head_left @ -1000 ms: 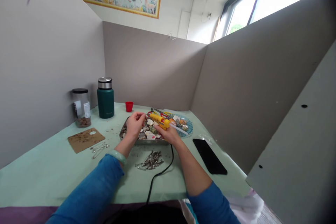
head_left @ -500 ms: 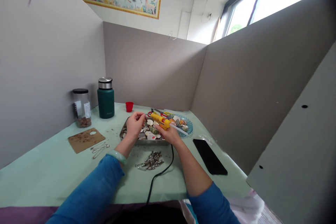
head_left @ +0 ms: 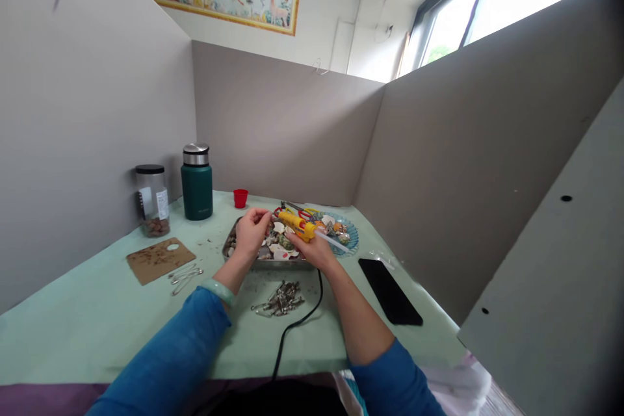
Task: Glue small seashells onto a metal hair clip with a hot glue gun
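Note:
My right hand [head_left: 312, 250] is closed round a yellow hot glue gun [head_left: 298, 226], whose nozzle points left toward my other hand. A translucent glue stick [head_left: 334, 242] sticks out of its rear, and a black cord [head_left: 298, 323] runs from it down to the table's front edge. My left hand [head_left: 251, 231] is pinched at the fingertips close to the nozzle; whatever it holds is too small to make out. Both hands are above a metal tray [head_left: 283, 264] filled with shells [head_left: 281, 252] and pebbles.
Metal clips or pins [head_left: 280, 299] lie piled before the tray, safety pins [head_left: 184, 276] and brown cardboard [head_left: 160, 259] to the left. Behind stand a jar [head_left: 152, 198], a green flask [head_left: 197, 185] and a red cup [head_left: 240, 198]. At right are a blue plate [head_left: 354, 234] and black phone [head_left: 390, 291].
The glue gun has shifted very slightly left and down in my right hand. My left hand keeps its pinch almost in the same place.

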{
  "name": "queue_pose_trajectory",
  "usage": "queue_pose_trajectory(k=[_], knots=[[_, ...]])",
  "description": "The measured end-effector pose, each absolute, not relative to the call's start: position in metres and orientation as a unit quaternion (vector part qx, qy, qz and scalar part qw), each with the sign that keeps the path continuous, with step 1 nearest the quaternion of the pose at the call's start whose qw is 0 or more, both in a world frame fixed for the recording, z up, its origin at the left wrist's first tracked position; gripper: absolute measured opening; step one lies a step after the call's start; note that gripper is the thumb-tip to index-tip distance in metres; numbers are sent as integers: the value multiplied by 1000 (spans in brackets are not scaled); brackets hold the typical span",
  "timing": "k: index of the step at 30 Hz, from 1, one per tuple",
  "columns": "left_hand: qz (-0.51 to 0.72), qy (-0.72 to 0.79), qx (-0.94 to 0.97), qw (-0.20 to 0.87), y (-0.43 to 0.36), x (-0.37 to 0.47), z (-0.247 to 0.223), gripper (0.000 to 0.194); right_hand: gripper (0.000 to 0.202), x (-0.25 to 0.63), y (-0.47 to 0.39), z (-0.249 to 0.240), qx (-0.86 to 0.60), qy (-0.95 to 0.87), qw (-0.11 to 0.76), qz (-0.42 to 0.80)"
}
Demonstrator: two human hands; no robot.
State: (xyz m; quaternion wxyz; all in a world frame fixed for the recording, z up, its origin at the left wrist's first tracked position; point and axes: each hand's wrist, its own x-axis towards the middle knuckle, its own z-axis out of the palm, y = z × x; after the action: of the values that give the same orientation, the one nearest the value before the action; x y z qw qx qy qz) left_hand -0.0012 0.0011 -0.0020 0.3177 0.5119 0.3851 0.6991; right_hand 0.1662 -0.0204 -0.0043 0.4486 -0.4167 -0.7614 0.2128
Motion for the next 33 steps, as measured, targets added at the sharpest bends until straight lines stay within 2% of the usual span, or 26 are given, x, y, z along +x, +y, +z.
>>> queue_pose_trajectory(k=[6, 10, 33], knots=[[703, 374, 509, 327, 2, -1, -2, 18, 34, 166, -20, -4, -402, -760, 470, 198], [702, 372, 508, 332, 2, -1, -2, 20, 31, 166, -20, -5, -415, -765, 452, 195], [707, 361, 491, 360, 1, 0, -1, 17, 26, 166, -17, -7, -403, -774, 470, 136]])
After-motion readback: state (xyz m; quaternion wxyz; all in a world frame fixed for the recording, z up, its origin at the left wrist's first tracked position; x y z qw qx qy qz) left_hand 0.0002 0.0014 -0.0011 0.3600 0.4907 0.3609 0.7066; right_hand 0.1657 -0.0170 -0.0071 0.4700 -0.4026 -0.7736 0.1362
